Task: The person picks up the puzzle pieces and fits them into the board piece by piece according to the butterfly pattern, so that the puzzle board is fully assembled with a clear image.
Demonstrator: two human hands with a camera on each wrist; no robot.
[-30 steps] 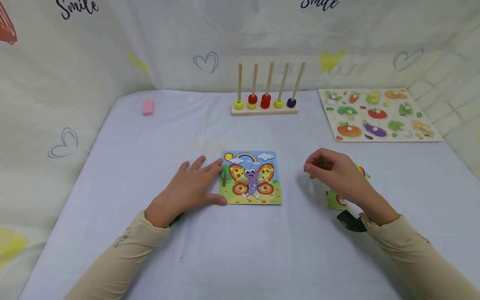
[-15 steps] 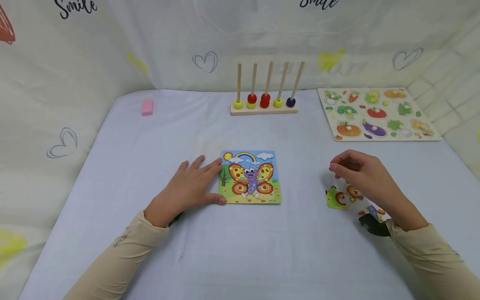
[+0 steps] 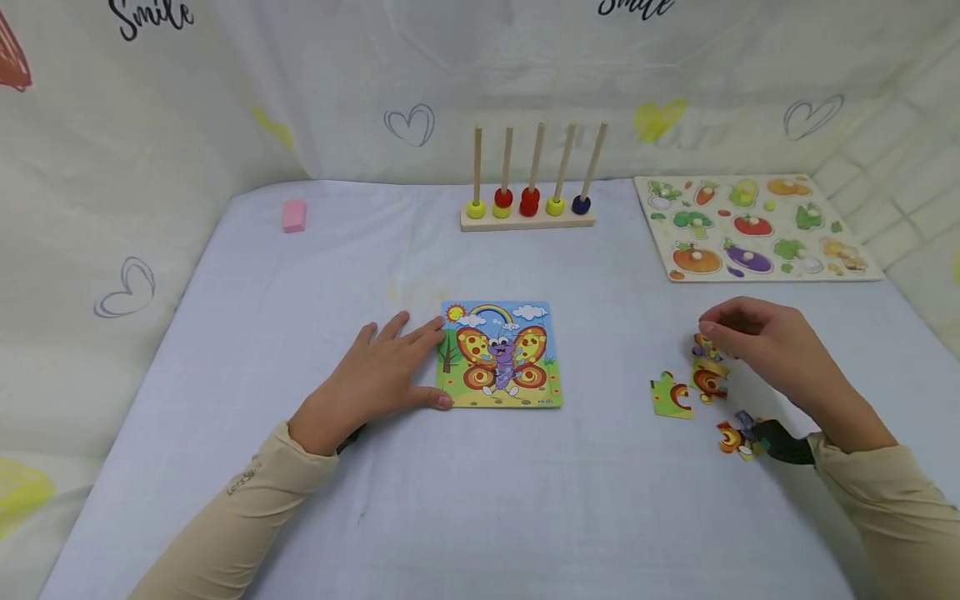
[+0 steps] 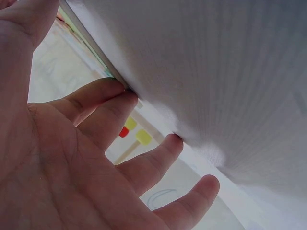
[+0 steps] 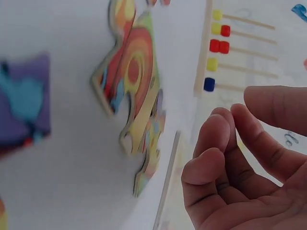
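A square butterfly puzzle (image 3: 498, 357) lies flat on the white-covered table, in front of the person. My left hand (image 3: 375, 375) rests at its left side, fingers spread, with the thumb and index fingertip touching its edge. On the right, several loose puzzle pieces (image 3: 671, 395) lie in a small scatter. My right hand (image 3: 780, 354) hovers over the far part of that scatter, fingers loosely bent. In the right wrist view, a gap shows between thumb and fingers, nothing is held, and puzzle pieces (image 5: 136, 72) lie beside the hand. The right hand and wrist partly hide some pieces.
A wooden bead stacker (image 3: 527, 218) with several pegs stands at the back middle. A vegetable peg board (image 3: 720, 225) lies at the back right. A pink block (image 3: 294, 216) sits at the back left. Printed cloth (image 3: 480, 67) hangs behind the table.
My right hand has moved rightward from beside the puzzle to over the loose pieces, uncovering more of them. My left hand has stayed against the puzzle's edge.
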